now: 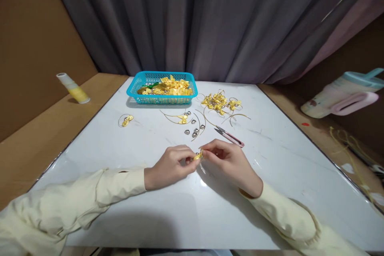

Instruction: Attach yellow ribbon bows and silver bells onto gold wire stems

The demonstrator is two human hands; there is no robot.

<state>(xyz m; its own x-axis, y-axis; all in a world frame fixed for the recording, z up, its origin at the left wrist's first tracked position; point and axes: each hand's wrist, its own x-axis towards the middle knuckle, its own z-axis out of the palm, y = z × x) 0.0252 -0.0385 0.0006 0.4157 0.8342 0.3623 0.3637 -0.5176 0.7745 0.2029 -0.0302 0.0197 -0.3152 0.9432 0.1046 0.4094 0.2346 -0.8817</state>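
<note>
Left hand (171,167): fingers (186,154) clamped on the left end of a small yellow bow (197,156), held over the near middle of a white marbled counter (99,148).
Right hand (235,165): thumb and forefinger pinched together on the bow's right end, nearly meeting the left hand.
Silver bells (195,131): scattered just beyond the hands.
Pink-handled snips (232,138): lying beyond the right hand, blades pointing far left.
Bow pile (218,102): yellow, tangled with gold cords, right of the basket.
Blue basket (165,100): on the far side, heaped with yellow pieces.
Lone bow (127,121): at left, with a loop of cord.
Tumbler (345,94): far right, pink-handled.
</note>
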